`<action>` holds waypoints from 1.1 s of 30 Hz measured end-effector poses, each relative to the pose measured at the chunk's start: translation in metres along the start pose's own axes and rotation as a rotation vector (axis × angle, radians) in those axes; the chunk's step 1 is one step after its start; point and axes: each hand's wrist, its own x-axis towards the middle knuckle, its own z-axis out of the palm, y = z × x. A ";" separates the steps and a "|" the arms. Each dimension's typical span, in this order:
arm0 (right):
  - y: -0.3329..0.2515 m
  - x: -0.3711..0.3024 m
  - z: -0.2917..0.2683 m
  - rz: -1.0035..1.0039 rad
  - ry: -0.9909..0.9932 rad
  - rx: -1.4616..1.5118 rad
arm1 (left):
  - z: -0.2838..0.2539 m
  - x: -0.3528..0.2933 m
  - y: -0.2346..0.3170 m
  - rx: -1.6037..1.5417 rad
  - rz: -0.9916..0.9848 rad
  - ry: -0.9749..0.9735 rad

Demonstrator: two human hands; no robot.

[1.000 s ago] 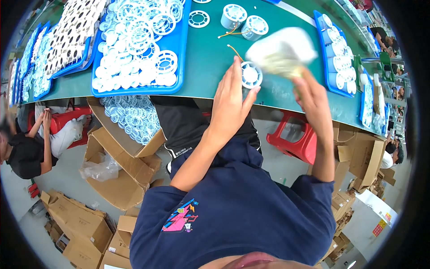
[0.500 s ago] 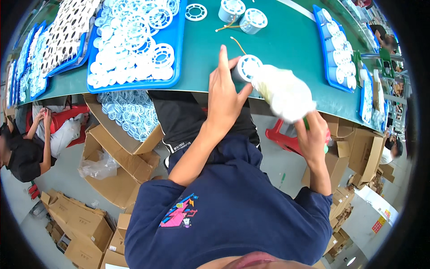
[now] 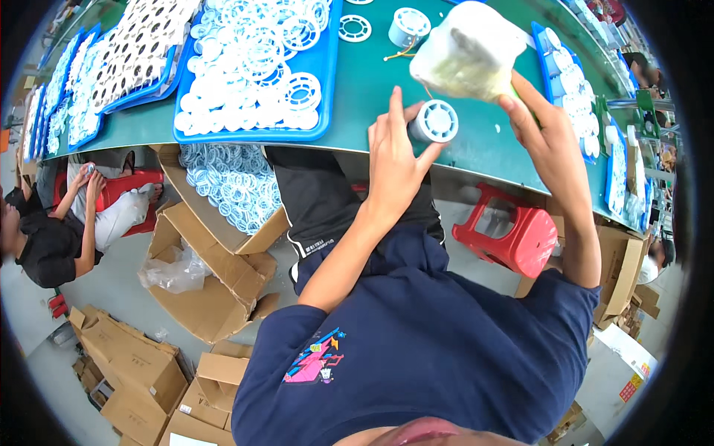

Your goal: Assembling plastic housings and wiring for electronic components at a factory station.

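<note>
On the green table, a grey cylinder (image 3: 436, 123) with a slotted white round cap stands at the near edge. My left hand (image 3: 392, 152) steadies it, thumb on the near side and fingers along its left. In my right hand (image 3: 549, 123) is the green handle of a mallet-like tool (image 3: 470, 59), its bulky head wrapped in white material and raised beyond the cylinder. The head hides part of the table behind it. Farther back stands another capped cylinder (image 3: 409, 26) with a thin orange wire, and a loose slotted ring (image 3: 355, 28) lies left of it.
At left, a blue tray (image 3: 253, 137) holds many white rings and discs, with more loaded trays beyond. Another blue tray (image 3: 541, 46) of cylinders is at right. Under the table are a carton of rings (image 3: 232, 189) and a red stool (image 3: 513, 234). A person sits at far left.
My right hand has swung the wrapped tool up and away from the cylinder, toward the far side. My left hand stays at the cylinder. The whole view has shifted slightly.
</note>
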 end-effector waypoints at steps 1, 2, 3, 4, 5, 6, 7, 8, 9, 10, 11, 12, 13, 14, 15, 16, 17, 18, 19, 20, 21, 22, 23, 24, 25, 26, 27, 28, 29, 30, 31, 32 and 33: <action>0.004 0.000 0.000 0.085 -0.026 0.004 | -0.002 0.002 0.003 0.004 0.004 -0.005; 0.018 -0.002 0.003 0.014 -0.046 -0.061 | -0.003 0.002 0.005 0.008 0.007 -0.011; 0.030 -0.008 0.003 0.022 -0.038 -0.066 | -0.004 0.003 0.004 -0.050 0.014 0.003; 0.044 -0.013 0.001 0.119 -0.031 -0.026 | -0.006 0.004 0.004 -0.012 0.027 -0.022; 0.061 -0.021 0.002 0.217 -0.023 0.013 | -0.007 0.005 0.006 0.024 0.040 -0.046; 0.090 -0.042 0.012 0.125 0.101 0.039 | -0.003 0.007 0.011 -0.036 0.005 -0.052; 0.114 -0.064 0.020 0.226 0.133 -0.002 | 0.009 0.013 0.014 -0.053 0.030 -0.104; 0.124 -0.082 0.035 0.224 0.223 -0.035 | 0.023 0.020 0.017 -0.059 0.053 -0.152; 0.134 -0.099 0.049 0.198 0.299 -0.024 | 0.041 0.030 0.020 -0.106 0.065 -0.169; 0.141 -0.115 0.061 0.273 0.342 0.000 | 0.064 0.042 0.020 -0.140 0.092 -0.182; 0.143 -0.124 0.073 0.238 0.387 -0.009 | 0.083 0.059 0.019 -0.125 0.115 -0.216; 0.138 -0.131 0.082 0.207 0.424 -0.072 | 0.094 0.067 0.018 -0.110 0.140 -0.265; 0.133 -0.133 0.087 0.178 0.468 -0.146 | 0.095 0.074 0.025 -0.076 0.188 -0.203; 0.131 -0.141 0.094 0.170 0.453 -0.127 | 0.088 0.072 0.029 -0.030 0.160 -0.163; 0.130 -0.145 0.101 0.165 0.454 -0.056 | 0.078 0.069 0.036 0.016 0.146 -0.131; 0.129 -0.144 0.105 0.109 0.459 -0.093 | 0.073 0.063 0.030 0.067 0.111 -0.040; 0.129 -0.141 0.107 0.052 0.462 -0.130 | 0.070 0.061 0.025 0.098 0.034 0.034; 0.127 -0.132 0.107 0.012 0.469 -0.151 | 0.069 0.065 0.022 0.136 -0.017 0.073; 0.121 -0.120 0.106 -0.005 0.454 -0.180 | 0.067 0.069 0.019 0.180 -0.078 0.121; 0.114 -0.110 0.105 -0.023 0.439 -0.209 | 0.069 0.077 0.016 0.184 -0.075 0.145; 0.109 -0.100 0.106 -0.018 0.449 -0.200 | 0.073 0.083 0.014 0.264 -0.095 0.141; 0.109 -0.095 0.107 -0.041 0.442 -0.190 | 0.077 0.091 0.015 0.342 -0.114 0.141; 0.110 -0.089 0.109 0.003 0.460 -0.191 | 0.081 0.100 0.015 0.359 -0.123 0.168; 0.110 -0.084 0.110 0.045 0.475 -0.194 | 0.083 0.108 0.013 0.358 -0.120 0.181; 0.106 -0.080 0.109 0.084 0.464 -0.161 | 0.083 0.114 0.010 0.358 -0.117 0.195; 0.105 -0.073 0.109 0.055 0.452 -0.153 | 0.079 0.118 0.005 0.337 -0.115 0.177; 0.104 -0.067 0.109 0.108 0.478 -0.162 | 0.074 0.116 0.002 0.356 -0.040 0.161; 0.102 -0.060 0.110 0.160 0.503 -0.171 | 0.066 0.114 -0.003 0.376 0.034 0.144; 0.099 -0.050 0.109 0.200 0.505 -0.157 | 0.054 0.106 -0.011 0.338 0.125 0.132; 0.100 -0.043 0.110 0.199 0.499 -0.153 | 0.039 0.095 -0.009 0.267 0.111 0.076; 0.103 -0.038 0.110 0.136 0.602 -0.216 | 0.022 0.082 -0.006 0.192 0.099 0.016; 0.103 -0.034 0.112 0.072 0.710 -0.273 | 0.006 0.068 -0.008 0.158 0.086 -0.063; 0.087 -0.034 0.108 0.074 0.735 -0.204 | -0.010 0.056 -0.007 0.139 0.076 -0.106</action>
